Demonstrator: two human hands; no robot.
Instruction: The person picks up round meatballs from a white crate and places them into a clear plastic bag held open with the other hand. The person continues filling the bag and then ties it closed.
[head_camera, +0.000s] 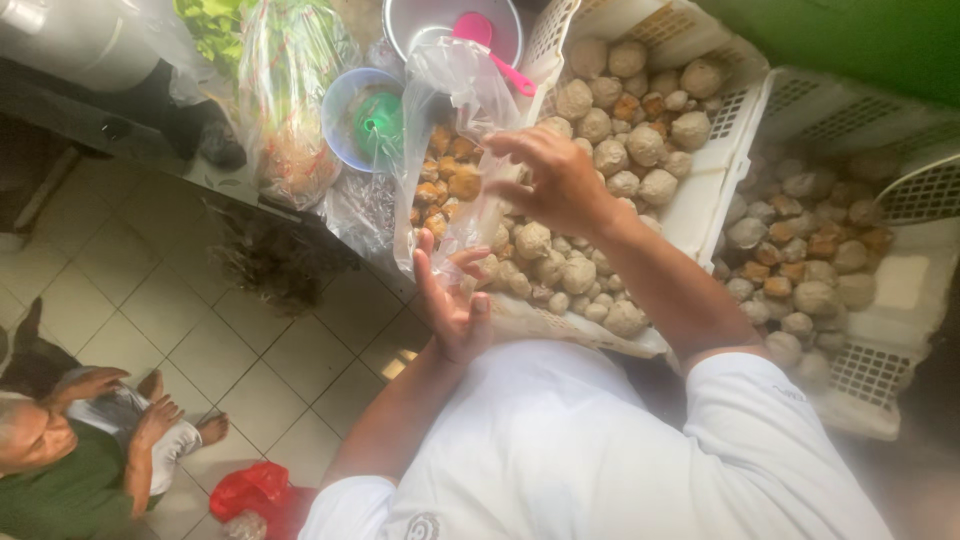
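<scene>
The clear plastic bag stands up tall and thin, with its open top high and crinkly. You can see right through it. It is shiny and has many folds. Its bottom part is full of small orange-brown fried pieces, all lumpy and piled on each other. The bag sits just at the edge of the white crate. That crate is full of round, pale grey-brown balls, some big and some small, heaped close together beside the bag.

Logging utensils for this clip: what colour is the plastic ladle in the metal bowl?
Pink; the plastic ladle lies in the round metal bowl, seen in the head view.
</scene>
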